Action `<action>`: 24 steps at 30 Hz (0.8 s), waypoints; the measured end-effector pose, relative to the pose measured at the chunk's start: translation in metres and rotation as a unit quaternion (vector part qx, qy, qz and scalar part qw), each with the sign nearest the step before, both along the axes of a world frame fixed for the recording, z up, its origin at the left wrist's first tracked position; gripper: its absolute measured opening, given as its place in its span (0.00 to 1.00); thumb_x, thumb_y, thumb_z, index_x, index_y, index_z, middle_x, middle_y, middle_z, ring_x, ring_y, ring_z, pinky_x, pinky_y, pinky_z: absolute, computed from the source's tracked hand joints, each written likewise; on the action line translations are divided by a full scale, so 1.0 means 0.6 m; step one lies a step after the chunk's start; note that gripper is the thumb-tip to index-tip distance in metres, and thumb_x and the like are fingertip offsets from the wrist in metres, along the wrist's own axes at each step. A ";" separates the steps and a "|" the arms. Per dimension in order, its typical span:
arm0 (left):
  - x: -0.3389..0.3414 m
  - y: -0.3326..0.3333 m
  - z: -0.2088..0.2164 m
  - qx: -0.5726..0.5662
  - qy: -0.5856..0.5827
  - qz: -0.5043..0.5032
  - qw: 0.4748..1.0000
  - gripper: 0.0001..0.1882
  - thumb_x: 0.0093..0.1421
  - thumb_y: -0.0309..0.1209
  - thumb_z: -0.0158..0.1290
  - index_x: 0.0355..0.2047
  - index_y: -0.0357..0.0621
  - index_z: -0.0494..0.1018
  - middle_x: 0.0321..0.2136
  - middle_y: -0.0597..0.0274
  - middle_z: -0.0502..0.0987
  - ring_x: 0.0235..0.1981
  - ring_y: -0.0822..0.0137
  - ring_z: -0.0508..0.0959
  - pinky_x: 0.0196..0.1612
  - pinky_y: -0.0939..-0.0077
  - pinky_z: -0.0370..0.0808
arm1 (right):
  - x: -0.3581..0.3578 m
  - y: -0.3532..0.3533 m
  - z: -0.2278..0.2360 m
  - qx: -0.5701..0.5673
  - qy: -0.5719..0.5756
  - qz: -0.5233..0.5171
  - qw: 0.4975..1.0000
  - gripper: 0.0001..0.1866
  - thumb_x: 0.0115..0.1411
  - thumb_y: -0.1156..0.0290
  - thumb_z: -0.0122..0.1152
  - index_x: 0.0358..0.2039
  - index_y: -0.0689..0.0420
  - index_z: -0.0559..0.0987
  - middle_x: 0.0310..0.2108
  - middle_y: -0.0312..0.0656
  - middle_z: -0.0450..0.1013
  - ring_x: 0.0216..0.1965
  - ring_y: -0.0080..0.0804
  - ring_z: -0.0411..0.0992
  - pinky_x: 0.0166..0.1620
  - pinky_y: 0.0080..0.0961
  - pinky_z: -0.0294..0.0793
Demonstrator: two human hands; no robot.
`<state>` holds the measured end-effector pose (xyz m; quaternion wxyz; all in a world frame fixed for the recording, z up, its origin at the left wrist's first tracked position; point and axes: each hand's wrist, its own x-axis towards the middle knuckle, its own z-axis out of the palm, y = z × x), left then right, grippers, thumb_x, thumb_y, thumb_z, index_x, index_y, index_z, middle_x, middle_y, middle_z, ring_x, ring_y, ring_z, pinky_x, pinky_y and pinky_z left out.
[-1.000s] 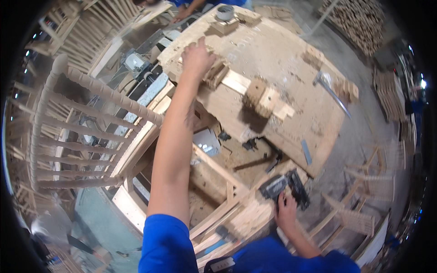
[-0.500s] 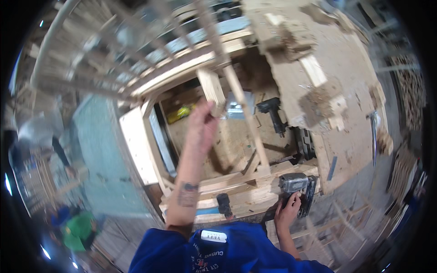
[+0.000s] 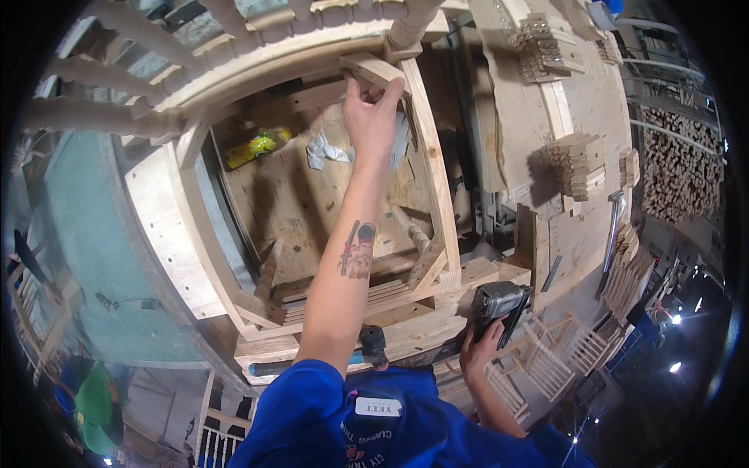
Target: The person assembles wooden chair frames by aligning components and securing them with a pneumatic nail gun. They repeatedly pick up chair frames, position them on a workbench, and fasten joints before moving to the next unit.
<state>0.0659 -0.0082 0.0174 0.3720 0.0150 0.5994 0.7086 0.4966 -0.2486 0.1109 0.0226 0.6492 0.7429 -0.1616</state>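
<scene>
My left hand (image 3: 370, 117) reaches far forward and pinches a short wooden block (image 3: 373, 69). The block sits slantwise at the far right inner corner of a wooden frame (image 3: 438, 171), next to a turned leg (image 3: 411, 30). Smaller corner blocks (image 3: 428, 264) span the frame's near corners. My right hand (image 3: 481, 349) is wrapped round the grip of a black and grey nail gun (image 3: 499, 303) over the bench's near right edge. A hammer with a black head (image 3: 374, 343) and blue handle lies close in front of me.
Stacks of cut wooden blocks (image 3: 579, 165) stand on the plywood top (image 3: 515, 132) at right, with a metal bar (image 3: 611, 242) along its edge. A yellow bottle (image 3: 253, 148) and white crumpled paper (image 3: 324, 150) lie inside the frame. A person in green (image 3: 99, 405) is at lower left.
My left hand has carried the block forward and right to the frame's far corner. The slatted frame now lies nearer and lower. My right hand still holds the nail gun.
</scene>
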 end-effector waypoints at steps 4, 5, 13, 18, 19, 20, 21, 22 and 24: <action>0.018 -0.001 0.004 0.017 0.021 0.033 0.999 0.53 0.60 0.28 0.65 0.74 0.25 0.41 0.45 0.52 0.81 0.45 0.70 0.79 0.52 0.78 0.73 | -0.002 -0.001 0.002 -0.022 -0.016 -0.021 0.999 0.43 0.63 0.74 0.61 0.72 0.72 0.48 0.56 0.68 0.61 0.54 0.68 0.65 0.57 0.47 0.67; 0.021 0.001 0.002 0.015 0.024 0.041 0.999 0.53 0.60 0.28 0.65 0.74 0.27 0.42 0.45 0.53 0.81 0.44 0.70 0.79 0.52 0.78 0.73 | -0.002 -0.003 -0.002 -0.018 -0.018 -0.020 0.999 0.43 0.64 0.74 0.60 0.72 0.72 0.48 0.56 0.68 0.61 0.54 0.68 0.65 0.57 0.47 0.67; 0.046 0.015 -0.005 0.019 0.053 0.102 0.993 0.46 0.62 0.28 0.63 0.72 0.26 0.50 0.50 0.55 0.80 0.47 0.73 0.76 0.54 0.81 0.71 | 0.009 -0.003 0.004 -0.025 -0.016 -0.019 0.999 0.44 0.63 0.72 0.61 0.72 0.71 0.48 0.58 0.67 0.60 0.55 0.68 0.65 0.59 0.47 0.66; 0.046 0.021 -0.011 0.022 0.081 0.103 0.991 0.44 0.62 0.30 0.63 0.72 0.28 0.52 0.54 0.54 0.78 0.52 0.72 0.74 0.60 0.79 0.67 | 0.013 -0.009 -0.007 -0.024 0.015 -0.033 0.999 0.45 0.62 0.74 0.60 0.74 0.68 0.47 0.58 0.67 0.61 0.56 0.67 0.64 0.61 0.47 0.64; 0.043 0.013 -0.012 0.006 0.103 0.068 0.992 0.44 0.63 0.30 0.63 0.72 0.28 0.52 0.54 0.54 0.77 0.52 0.71 0.74 0.59 0.79 0.68 | 0.012 -0.009 -0.002 -0.026 0.009 -0.033 0.999 0.44 0.62 0.74 0.61 0.73 0.70 0.48 0.58 0.67 0.61 0.55 0.67 0.64 0.60 0.47 0.65; 0.033 0.002 -0.017 -0.008 0.127 0.034 0.991 0.44 0.63 0.30 0.63 0.72 0.28 0.52 0.55 0.54 0.77 0.51 0.71 0.74 0.59 0.78 0.68 | 0.011 -0.008 -0.001 -0.026 0.005 -0.033 0.999 0.44 0.63 0.73 0.62 0.72 0.71 0.49 0.57 0.67 0.61 0.55 0.68 0.65 0.59 0.48 0.66; 0.028 -0.003 -0.020 -0.023 0.151 -0.001 0.988 0.44 0.63 0.30 0.63 0.72 0.28 0.52 0.56 0.54 0.77 0.51 0.71 0.74 0.59 0.77 0.69 | 0.011 -0.006 -0.002 -0.026 0.001 -0.032 0.999 0.43 0.63 0.72 0.62 0.71 0.73 0.50 0.57 0.67 0.61 0.54 0.68 0.65 0.57 0.48 0.67; 0.031 0.001 -0.022 -0.010 0.140 0.010 0.990 0.43 0.63 0.30 0.63 0.72 0.28 0.52 0.55 0.55 0.77 0.51 0.71 0.75 0.58 0.77 0.69 | 0.014 -0.003 -0.005 -0.028 0.001 -0.039 0.999 0.43 0.63 0.72 0.62 0.71 0.72 0.50 0.57 0.67 0.61 0.54 0.68 0.65 0.58 0.48 0.67; 0.042 0.007 -0.016 0.012 0.113 0.033 0.993 0.42 0.64 0.29 0.62 0.72 0.28 0.53 0.53 0.56 0.78 0.50 0.72 0.75 0.57 0.77 0.70 | 0.018 -0.003 -0.006 -0.033 -0.004 -0.049 0.998 0.43 0.62 0.73 0.63 0.71 0.72 0.50 0.57 0.67 0.60 0.54 0.68 0.65 0.58 0.48 0.67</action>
